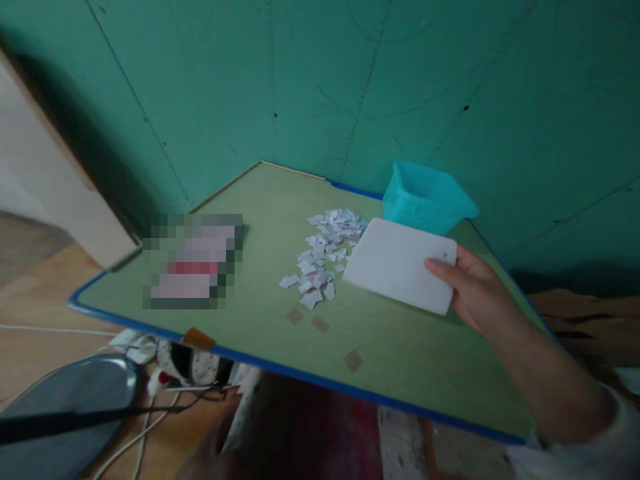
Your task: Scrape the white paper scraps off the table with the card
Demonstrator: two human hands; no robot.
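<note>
My right hand (473,287) grips a thin white board (400,263) by its right end, thumb on top and the other fingers behind. The board is flat, with rounded corners and a small hole near my thumb. It is tilted above the table, its left edge beside a loose heap of small white paper pieces (317,260). Behind the board stands a teal plastic bin (425,207), its lower front partly covered. A dim, blurred shape (215,440) below the table's front edge may be my left hand; no fingers can be made out.
The green tabletop (260,267) has blue edging and brown tape patches (320,324). A pixelated flat object (195,263) lies on its left side. A green wall (310,87) rises behind. Below left are a round dark tray-like disc (75,407) and white cables (145,433).
</note>
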